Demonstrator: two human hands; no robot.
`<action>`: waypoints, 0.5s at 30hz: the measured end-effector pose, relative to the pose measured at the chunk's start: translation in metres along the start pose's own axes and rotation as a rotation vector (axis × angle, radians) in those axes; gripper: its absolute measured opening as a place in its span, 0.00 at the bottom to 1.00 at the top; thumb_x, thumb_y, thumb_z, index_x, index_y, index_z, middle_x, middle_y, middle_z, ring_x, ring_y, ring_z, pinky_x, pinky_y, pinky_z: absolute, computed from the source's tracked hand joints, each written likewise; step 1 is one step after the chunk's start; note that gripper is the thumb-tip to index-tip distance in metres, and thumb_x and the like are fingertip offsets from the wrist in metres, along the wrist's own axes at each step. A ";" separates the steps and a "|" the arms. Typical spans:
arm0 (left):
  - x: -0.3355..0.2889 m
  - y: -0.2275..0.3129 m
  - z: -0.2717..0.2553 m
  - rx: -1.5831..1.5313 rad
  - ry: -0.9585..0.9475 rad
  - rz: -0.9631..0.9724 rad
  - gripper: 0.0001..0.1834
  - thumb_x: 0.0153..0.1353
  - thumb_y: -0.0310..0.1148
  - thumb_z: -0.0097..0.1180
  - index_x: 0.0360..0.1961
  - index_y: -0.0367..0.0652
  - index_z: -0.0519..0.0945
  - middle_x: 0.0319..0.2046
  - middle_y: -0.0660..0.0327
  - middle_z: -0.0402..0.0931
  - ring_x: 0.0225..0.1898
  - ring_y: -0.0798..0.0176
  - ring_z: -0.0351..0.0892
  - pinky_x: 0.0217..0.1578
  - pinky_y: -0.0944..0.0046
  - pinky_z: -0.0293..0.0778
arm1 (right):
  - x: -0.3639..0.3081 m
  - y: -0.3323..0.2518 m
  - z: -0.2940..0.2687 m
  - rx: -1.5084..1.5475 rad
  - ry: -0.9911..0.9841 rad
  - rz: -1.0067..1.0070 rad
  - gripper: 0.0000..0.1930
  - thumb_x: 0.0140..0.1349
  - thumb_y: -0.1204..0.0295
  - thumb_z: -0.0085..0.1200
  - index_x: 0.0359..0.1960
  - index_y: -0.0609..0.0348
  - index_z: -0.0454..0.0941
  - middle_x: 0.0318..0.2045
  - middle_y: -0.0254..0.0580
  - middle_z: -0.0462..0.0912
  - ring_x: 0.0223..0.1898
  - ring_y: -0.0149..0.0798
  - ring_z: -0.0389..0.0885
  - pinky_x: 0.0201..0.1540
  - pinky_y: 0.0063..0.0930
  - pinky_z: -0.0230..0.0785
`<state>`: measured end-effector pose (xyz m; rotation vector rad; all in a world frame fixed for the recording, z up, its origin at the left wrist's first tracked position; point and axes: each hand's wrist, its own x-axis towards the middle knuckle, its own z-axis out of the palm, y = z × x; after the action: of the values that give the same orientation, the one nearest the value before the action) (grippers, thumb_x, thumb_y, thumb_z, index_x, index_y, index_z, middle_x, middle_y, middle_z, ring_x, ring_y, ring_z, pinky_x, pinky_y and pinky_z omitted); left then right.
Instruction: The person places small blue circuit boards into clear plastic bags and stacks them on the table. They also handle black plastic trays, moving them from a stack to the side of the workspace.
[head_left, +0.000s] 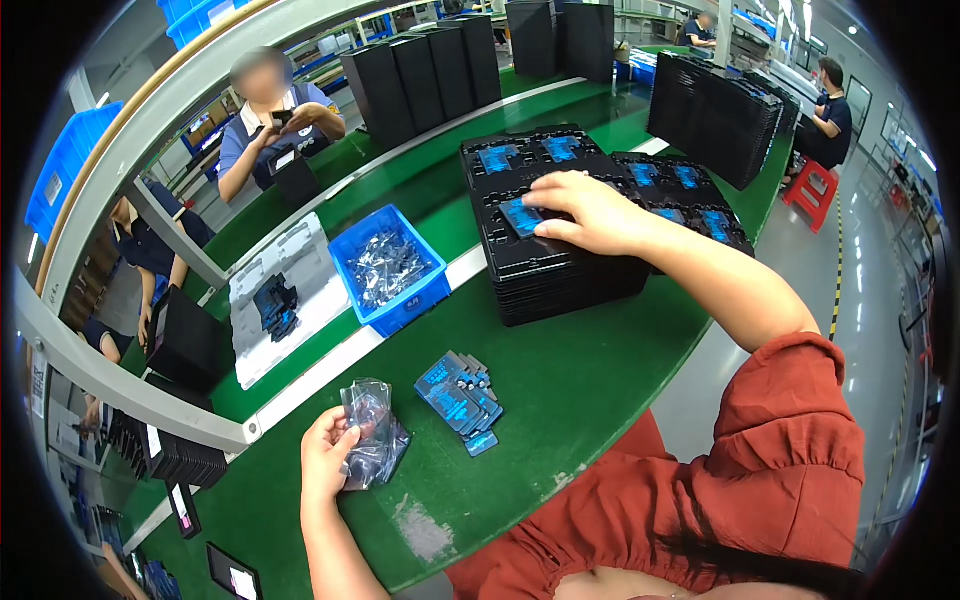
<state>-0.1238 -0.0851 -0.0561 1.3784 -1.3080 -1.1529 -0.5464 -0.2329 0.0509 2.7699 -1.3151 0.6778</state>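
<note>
Left hand [325, 450] of the red-sleeved person [785, 420]: thumb and fingers pinch a bunch of clear plastic film [370, 425] above the counter [560, 370]; twelve o'clock is straight ahead of that person. Right hand [590, 215], farther out between one and two o'clock from the left: fingers loosely bent, their tips on a blue-faced flat piece [516, 218] at nine o'clock from the palm, on top of a black tray stack [565, 292]; from where I stand I cannot tell whether they grip it or merely press. The governing relation is that of the loose pile [455, 395] of similar pieces: it lies between two and three o'clock from the left hand, the nearer of the two, and at seven from the right, its fanned length running from eleven toward five. Beyond, a blue bin [405, 318] of small parts sits between twelve and one from the left hand, and a white sheet [250, 345] bearing dark pieces lies nearer eleven. More black trays [690, 195] adjoin the stack, between two and three o'clock from the right hand. A co-worker [240, 150] faces the counter's far side.
</note>
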 end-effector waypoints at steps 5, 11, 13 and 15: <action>-0.001 0.002 0.000 0.019 0.006 0.016 0.15 0.55 0.15 0.50 0.46 0.30 0.73 0.36 0.58 0.78 0.39 0.66 0.79 0.39 0.69 0.74 | 0.002 -0.002 0.010 0.025 0.084 0.092 0.28 0.54 0.54 0.58 0.52 0.59 0.74 0.55 0.51 0.70 0.59 0.50 0.65 0.63 0.40 0.54; 0.001 -0.006 -0.005 0.059 0.005 0.018 0.15 0.55 0.17 0.53 0.46 0.32 0.73 0.36 0.61 0.77 0.37 0.71 0.76 0.40 0.71 0.73 | -0.029 0.030 -0.018 -0.191 0.218 0.367 0.28 0.54 0.53 0.55 0.49 0.64 0.75 0.52 0.54 0.72 0.55 0.50 0.69 0.59 0.38 0.60; 0.004 -0.009 -0.005 0.078 -0.002 0.022 0.15 0.55 0.17 0.53 0.46 0.32 0.74 0.36 0.61 0.77 0.36 0.71 0.76 0.40 0.72 0.72 | -0.048 0.053 -0.022 -0.282 0.103 0.554 0.25 0.54 0.54 0.55 0.42 0.66 0.78 0.43 0.55 0.78 0.48 0.51 0.75 0.53 0.40 0.66; 0.004 -0.009 -0.006 0.081 0.004 0.017 0.15 0.55 0.17 0.53 0.46 0.32 0.74 0.36 0.62 0.77 0.36 0.71 0.76 0.40 0.72 0.72 | -0.050 0.053 -0.027 -0.206 -0.012 0.701 0.22 0.54 0.55 0.56 0.37 0.66 0.79 0.37 0.54 0.80 0.43 0.52 0.78 0.48 0.41 0.68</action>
<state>-0.1164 -0.0883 -0.0645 1.4246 -1.3738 -1.0962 -0.6234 -0.2252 0.0465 2.1238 -2.2284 0.4809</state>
